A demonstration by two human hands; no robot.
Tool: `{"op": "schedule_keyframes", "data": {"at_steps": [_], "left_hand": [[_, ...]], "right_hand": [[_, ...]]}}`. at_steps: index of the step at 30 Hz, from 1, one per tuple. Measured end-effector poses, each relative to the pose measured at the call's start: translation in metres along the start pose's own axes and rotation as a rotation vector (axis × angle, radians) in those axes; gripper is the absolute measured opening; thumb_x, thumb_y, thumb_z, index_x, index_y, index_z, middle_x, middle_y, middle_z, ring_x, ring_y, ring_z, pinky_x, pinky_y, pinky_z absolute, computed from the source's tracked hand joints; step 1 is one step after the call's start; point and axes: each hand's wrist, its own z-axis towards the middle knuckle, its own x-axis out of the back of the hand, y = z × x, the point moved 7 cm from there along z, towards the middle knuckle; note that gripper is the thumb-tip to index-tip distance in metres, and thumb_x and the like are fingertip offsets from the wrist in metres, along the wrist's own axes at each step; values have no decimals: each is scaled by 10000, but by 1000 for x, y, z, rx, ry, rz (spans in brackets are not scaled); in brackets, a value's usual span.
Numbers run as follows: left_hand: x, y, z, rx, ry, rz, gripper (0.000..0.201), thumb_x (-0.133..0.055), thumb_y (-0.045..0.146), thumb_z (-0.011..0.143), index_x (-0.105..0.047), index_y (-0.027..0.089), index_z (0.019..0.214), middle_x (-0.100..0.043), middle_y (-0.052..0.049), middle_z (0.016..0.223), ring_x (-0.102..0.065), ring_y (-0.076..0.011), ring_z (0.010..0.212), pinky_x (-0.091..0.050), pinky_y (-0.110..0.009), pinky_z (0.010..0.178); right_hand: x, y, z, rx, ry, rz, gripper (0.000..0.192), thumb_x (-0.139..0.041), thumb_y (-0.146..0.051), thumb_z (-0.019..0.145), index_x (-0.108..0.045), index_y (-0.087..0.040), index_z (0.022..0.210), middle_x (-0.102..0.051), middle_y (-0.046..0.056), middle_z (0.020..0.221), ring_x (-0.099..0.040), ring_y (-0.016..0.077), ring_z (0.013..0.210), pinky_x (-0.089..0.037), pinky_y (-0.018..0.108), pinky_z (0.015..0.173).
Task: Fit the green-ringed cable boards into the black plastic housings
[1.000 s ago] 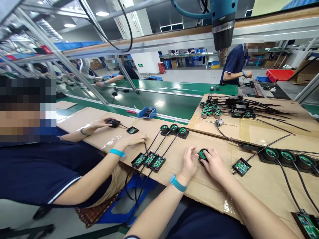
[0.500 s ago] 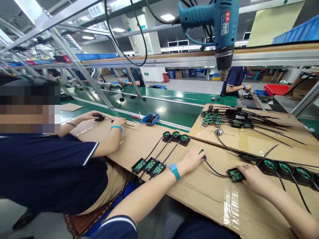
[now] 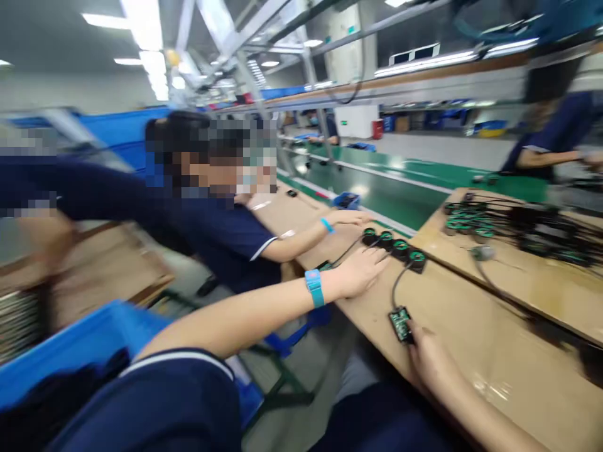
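Note:
My right hand [image 3: 426,356] grips the edge of a circuit board in a black case [image 3: 400,324], near the front edge of the cardboard-covered bench. A dark cable runs from this board up to a round black part with a green inside [image 3: 417,258], at the right end of a row of similar parts [image 3: 385,240]. My left hand [image 3: 363,273] lies stretched out just left of that row, over the cables, its fingers slightly blurred. It partly covers another circuit board [image 3: 325,266]. Whether the left fingers touch a cable I cannot tell.
A co-worker's hand [image 3: 349,218] reaches close behind the row. Black cables and round parts [image 3: 471,223] lie on the right-hand cardboard. A small blue tray [image 3: 347,201] sits by the green conveyor [image 3: 400,176]. At lower left is a blue bin [image 3: 113,326]. A blurred drill hangs upper right.
The view has swung left. My right hand has brought the circuit board left, and its round part now stands at the row's end. My left hand has let go of that part and moved left.

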Motion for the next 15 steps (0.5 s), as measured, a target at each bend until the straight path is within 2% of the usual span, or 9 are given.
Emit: {"op": "schedule_keyframes", "data": {"at_steps": [2, 4, 5, 7, 9, 11, 12, 13, 15], "left_hand": [[75, -1, -46, 97, 75, -35, 379, -593, 289, 858, -634, 170, 1215, -653, -133, 1195, -618, -299, 1175, -438, -488, 1086], [151, -8, -100, 284, 78, 68, 395, -563, 324, 878, -646, 134, 1214, -672, -121, 1144, -633, -303, 1143, -438, -517, 1074], [190, -13, -132, 410, 100, 168, 408, -545, 332, 881, -649, 113, 1210, -676, -126, 1156, -627, -312, 1152, -430, -534, 1074], [268, -21, -211, 759, 196, 424, 424, -484, 361, 909, -647, 125, 1221, -677, -122, 1220, -606, -299, 1185, -405, -507, 1102], [327, -17, -303, 1121, 297, 619, 445, -410, 416, 936, -650, 164, 1212, -680, -105, 1260, -606, -270, 1173, -423, -428, 1089], [355, -7, -394, 1469, 320, 706, 497, -374, 489, 928, -670, 155, 1144, -713, -127, 1175, -630, -288, 1108, -468, -405, 1017], [355, -2, -432, 1613, 276, 690, 537, -370, 532, 919, -673, 141, 1128, -719, -146, 1143, -641, -304, 1080, -487, -405, 978], [348, 3, -463, 1723, 214, 642, 580, -374, 581, 905, -672, 132, 1120, -723, -160, 1114, -652, -318, 1050, -502, -408, 942], [318, 12, -498, 1784, 78, 494, 667, -388, 667, 878, -654, 130, 1171, -711, -169, 1150, -654, -331, 1062, -503, -414, 942]], "right_hand": [[-22, 4, 15, -23, -31, 250, 525, -508, -149, 775, -598, -154, 1292, -746, 144, 1013, -737, 252, 802, -607, 385, 757], [-43, 3, 33, -68, -139, 547, 610, -584, -262, 766, -542, -153, 1365, -723, 166, 1138, -744, 265, 861, -633, 392, 764], [-52, -1, 41, -86, -206, 677, 662, -630, -318, 759, -518, -164, 1393, -688, 173, 1236, -738, 273, 952, -636, 380, 801], [-61, -11, 53, -107, -311, 844, 782, -722, -422, 724, -483, -202, 1435, -583, 154, 1416, -658, 284, 1180, -597, 345, 932], [-61, -22, 59, -131, -377, 877, 868, -769, -504, 681, -476, -226, 1449, -528, 124, 1481, -560, 287, 1311, -518, 333, 1041], [-58, -31, 63, -150, -414, 840, 911, -784, -555, 645, -488, -238, 1446, -543, 110, 1470, -523, 293, 1346, -452, 354, 1098], [-56, -34, 66, -154, -420, 815, 926, -789, -568, 627, -495, -241, 1442, -558, 107, 1456, -522, 300, 1346, -427, 370, 1116], [-55, -37, 69, -157, -416, 790, 939, -793, -576, 611, -500, -243, 1439, -570, 105, 1444, -526, 308, 1341, -408, 387, 1129], [-55, -38, 79, -162, -375, 757, 957, -787, -595, 588, -511, -232, 1430, -595, 111, 1414, -553, 328, 1312, -398, 417, 1142]]}}
